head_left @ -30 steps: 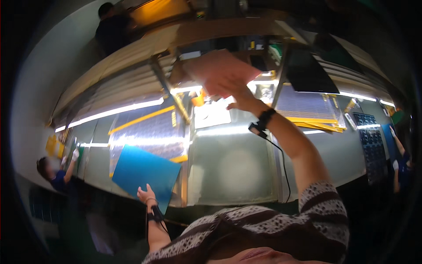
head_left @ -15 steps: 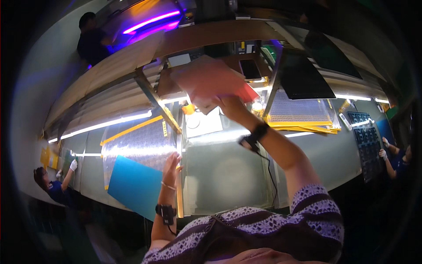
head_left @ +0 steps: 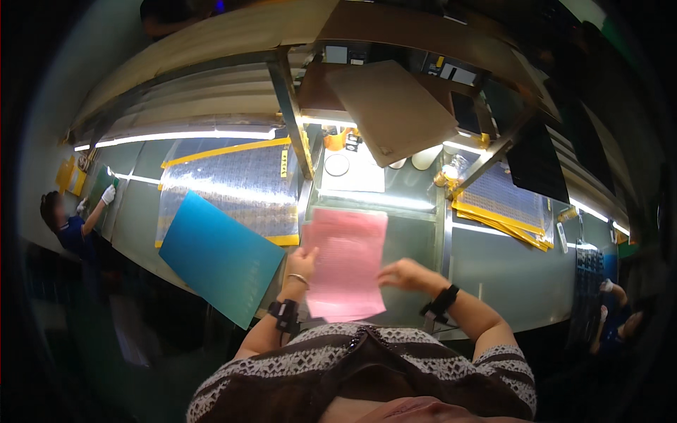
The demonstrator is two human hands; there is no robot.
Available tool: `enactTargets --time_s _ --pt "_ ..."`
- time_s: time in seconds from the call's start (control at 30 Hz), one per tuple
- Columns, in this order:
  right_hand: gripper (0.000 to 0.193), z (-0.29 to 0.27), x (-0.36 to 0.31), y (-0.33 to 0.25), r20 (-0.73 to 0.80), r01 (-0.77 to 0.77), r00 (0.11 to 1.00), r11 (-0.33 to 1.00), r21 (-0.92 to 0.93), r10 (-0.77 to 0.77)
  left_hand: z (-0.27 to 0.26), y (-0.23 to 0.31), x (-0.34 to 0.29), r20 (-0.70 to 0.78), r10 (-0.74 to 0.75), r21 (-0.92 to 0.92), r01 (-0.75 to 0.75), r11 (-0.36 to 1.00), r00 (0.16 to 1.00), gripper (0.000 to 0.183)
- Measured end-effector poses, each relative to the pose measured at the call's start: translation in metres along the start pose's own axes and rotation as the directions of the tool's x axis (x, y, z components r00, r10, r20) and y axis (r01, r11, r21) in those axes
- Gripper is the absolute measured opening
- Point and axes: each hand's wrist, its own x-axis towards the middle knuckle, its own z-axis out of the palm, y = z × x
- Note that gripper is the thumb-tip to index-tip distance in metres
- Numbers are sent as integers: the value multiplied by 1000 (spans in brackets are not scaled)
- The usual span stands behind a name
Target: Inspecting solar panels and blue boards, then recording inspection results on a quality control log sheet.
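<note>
In the head view, the pink sheets [head_left: 348,264] are seen over the glass bench [head_left: 416,240], right in front of the chest and between the two hands. Whether they are laid flat on the glass or held a bit above it cannot be told. The left edge is pinched by the left hand [head_left: 302,264], with the thumb on top. The fingers of the right hand [head_left: 412,275] are bunched together at the right edge, but whether any paper is pinched there cannot be told.

For this step, the sheets are best held lightly by the edges, so that no creases are made. Both sides should be kept level, and the edges should be lined up (a bit of a second sheet can be seen poking out at the left).

In the earlier frame, the pink sheets were held up at the shelf [head_left: 321,92] by the right hand, and the left hand was kept near the blue board [head_left: 222,257]. Now the sheets have been brought down, and the brown board [head_left: 395,113] can be seen up there, no longer covered.
</note>
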Motion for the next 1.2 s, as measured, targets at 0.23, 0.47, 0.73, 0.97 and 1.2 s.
enactTargets --time_s 0.23,0.47,0.73,0.97,1.2 --pt "15 -92 129 82 -589 -51 796 955 -294 -139 -132 -50 28 -556 -60 -156 -33 987 829 22" --pt "30 -104 250 137 -828 -437 560 837 -331 -35 -211 -139 20 -783 -84 -131 -31 991 616 24" --pt "13 -110 295 90 -773 -215 615 911 -351 -152 -210 -157 19 -774 -100 -51 96 994 625 27" --pt "39 -114 222 42 -485 109 873 946 304 55 -218 -167 22 -736 -121 -48 127 991 666 29" --pt "86 -156 100 -32 -613 634 773 162 756 -164 -215 -163 30 -693 -152 -39 174 984 705 32"
